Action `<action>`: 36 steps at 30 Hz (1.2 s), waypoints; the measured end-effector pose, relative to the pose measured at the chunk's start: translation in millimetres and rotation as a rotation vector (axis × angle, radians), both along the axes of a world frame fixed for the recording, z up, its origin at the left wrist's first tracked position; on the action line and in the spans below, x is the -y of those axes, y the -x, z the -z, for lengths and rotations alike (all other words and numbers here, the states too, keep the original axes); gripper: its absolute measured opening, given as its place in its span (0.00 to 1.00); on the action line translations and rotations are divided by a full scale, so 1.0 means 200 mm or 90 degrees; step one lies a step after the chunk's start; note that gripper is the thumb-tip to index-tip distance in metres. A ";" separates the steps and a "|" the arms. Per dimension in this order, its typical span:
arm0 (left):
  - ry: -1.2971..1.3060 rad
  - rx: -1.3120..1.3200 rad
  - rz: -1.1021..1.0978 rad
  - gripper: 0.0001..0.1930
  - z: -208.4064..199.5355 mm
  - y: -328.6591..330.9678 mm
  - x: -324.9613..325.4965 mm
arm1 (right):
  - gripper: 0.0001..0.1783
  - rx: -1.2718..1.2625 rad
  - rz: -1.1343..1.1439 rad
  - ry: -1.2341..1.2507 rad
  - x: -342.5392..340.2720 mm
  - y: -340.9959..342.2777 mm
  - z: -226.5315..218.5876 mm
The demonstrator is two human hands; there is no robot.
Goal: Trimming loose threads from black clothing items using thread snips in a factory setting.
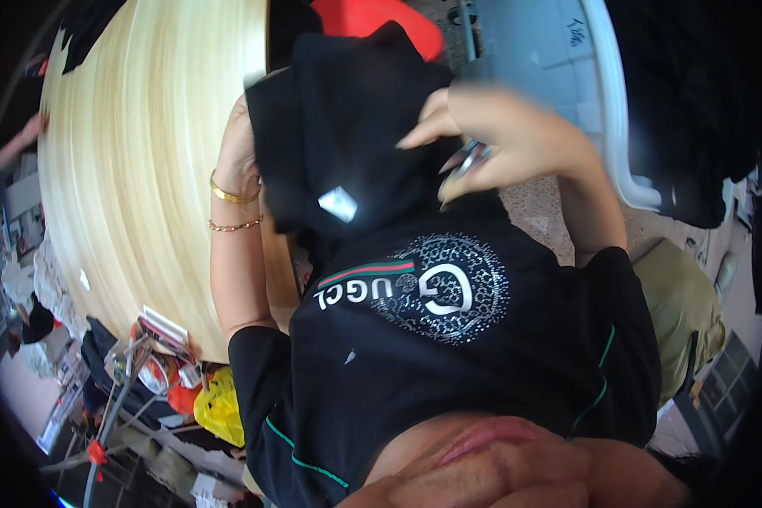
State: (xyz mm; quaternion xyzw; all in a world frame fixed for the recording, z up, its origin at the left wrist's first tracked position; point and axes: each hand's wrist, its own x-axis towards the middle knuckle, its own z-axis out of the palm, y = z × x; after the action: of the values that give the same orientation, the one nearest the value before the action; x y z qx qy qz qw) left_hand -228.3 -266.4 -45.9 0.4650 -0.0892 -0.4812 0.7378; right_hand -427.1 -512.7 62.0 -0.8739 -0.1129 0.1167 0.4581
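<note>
A folded piece of black cloth [347,110] hangs in front of my chest, with a small white label [339,204] on it. My left hand [242,140] is closed on the cloth's left edge, its fingers mostly hidden behind the fabric. Just off the cloth's right side is my right hand [491,135], smeared by motion. Its thumb and fingers are curled around a small shiny metal tool [474,158], perhaps thread snips; blur hides its exact shape. The right fingertips come close to the cloth, but I cannot tell whether they touch it.
A pale wooden table [144,169] stands at my left. To the right is a large light-blue plastic tub [538,76], with dark cloth [686,110] beyond. A red seat [381,21] shows ahead. Another person's arm [21,140] reaches the table's far left edge. A yellow bag [220,406] lies lower left.
</note>
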 end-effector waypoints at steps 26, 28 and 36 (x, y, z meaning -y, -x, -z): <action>0.264 0.229 -0.160 0.20 -0.31 -0.08 -0.34 | 0.14 -0.084 0.081 -0.096 0.03 -0.17 0.33; 0.352 0.055 -0.164 0.20 -0.37 -0.07 -0.33 | 0.13 0.064 0.176 -0.237 0.10 -0.12 0.29; 0.162 0.353 -0.272 0.24 -0.34 0.13 -0.30 | 0.20 0.205 -0.085 -0.768 0.48 -0.10 0.08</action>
State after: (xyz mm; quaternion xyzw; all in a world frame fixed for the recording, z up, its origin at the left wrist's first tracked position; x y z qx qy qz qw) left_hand -253.8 -205.5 22.3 0.4903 -0.2460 -0.1569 0.8213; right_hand -407.4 -609.4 46.2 -0.4594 -0.2809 -0.0722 0.8395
